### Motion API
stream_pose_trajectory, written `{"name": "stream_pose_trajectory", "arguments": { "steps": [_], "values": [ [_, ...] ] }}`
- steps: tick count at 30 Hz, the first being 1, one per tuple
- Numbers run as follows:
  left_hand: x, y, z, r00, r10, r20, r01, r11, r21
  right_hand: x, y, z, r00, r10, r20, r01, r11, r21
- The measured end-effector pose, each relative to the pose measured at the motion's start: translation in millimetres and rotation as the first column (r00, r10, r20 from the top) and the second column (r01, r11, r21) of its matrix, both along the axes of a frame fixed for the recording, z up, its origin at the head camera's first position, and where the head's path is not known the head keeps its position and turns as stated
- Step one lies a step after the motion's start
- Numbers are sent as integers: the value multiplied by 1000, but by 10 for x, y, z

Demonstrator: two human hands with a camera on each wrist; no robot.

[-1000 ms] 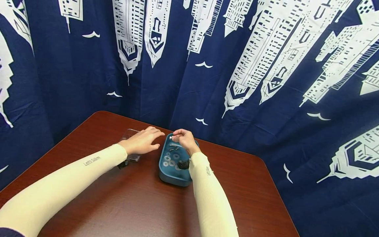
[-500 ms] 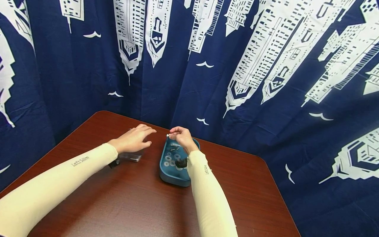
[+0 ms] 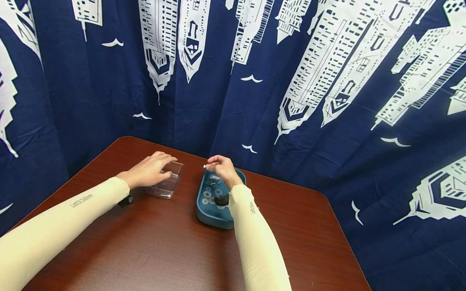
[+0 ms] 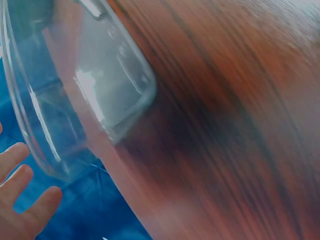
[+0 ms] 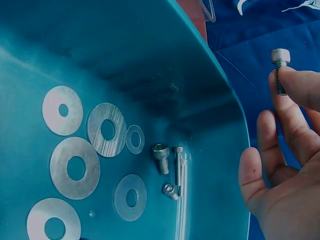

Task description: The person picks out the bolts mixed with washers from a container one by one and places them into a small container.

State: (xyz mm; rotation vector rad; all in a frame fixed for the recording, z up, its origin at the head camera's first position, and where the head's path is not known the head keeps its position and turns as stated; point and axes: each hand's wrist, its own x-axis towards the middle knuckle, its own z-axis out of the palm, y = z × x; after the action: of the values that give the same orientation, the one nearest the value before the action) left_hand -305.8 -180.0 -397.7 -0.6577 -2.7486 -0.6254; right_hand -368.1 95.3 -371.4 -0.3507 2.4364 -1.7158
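Note:
My right hand (image 3: 225, 171) is raised over the far end of a blue tray (image 3: 214, 221). Between thumb and forefinger it pinches a short socket-head bolt (image 5: 281, 56), head up, as the right wrist view shows. Flat washers (image 5: 75, 167), a loose bolt (image 5: 161, 157), a smaller screw (image 5: 170, 190) and long thin bolts (image 5: 182, 200) lie in the tray. My left hand (image 3: 149, 169) hovers at a clear plastic box (image 3: 164, 192), fingers spread and holding nothing. Whether it touches the box cannot be told.
Both containers stand on a reddish-brown table (image 3: 174, 250), the clear box left of the tray. A dark blue curtain (image 3: 204, 121) with white building prints hangs just behind the table's far edge. A dark wrist device (image 3: 221, 200) sits under my right wrist, above the tray.
My left hand has moved left, away from the tray, uncovering more of the clear box. The right hand has lifted the bolt slightly up and left past the tray's rim.

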Motion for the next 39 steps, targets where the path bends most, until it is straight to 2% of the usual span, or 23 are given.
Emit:
{"name": "stream_pose_trajectory", "arguments": {
  "steps": [9,16,30,39],
  "values": [
    [21,-211,-99,999,26,-41,-26,1000,11,-5,-95,2,999,19,-27,-18,1000,2],
    [39,-323,-136,999,38,-25,-37,999,26,-21,-183,19,999,24,-22,-24,1000,12],
    [84,-408,-190,999,45,18,-45,999,20,-11,-336,47,999,50,-17,-50,999,-17],
    [83,-416,-241,999,33,17,-34,999,31,-22,-450,41,998,63,-20,-62,998,13]
  ]
}}
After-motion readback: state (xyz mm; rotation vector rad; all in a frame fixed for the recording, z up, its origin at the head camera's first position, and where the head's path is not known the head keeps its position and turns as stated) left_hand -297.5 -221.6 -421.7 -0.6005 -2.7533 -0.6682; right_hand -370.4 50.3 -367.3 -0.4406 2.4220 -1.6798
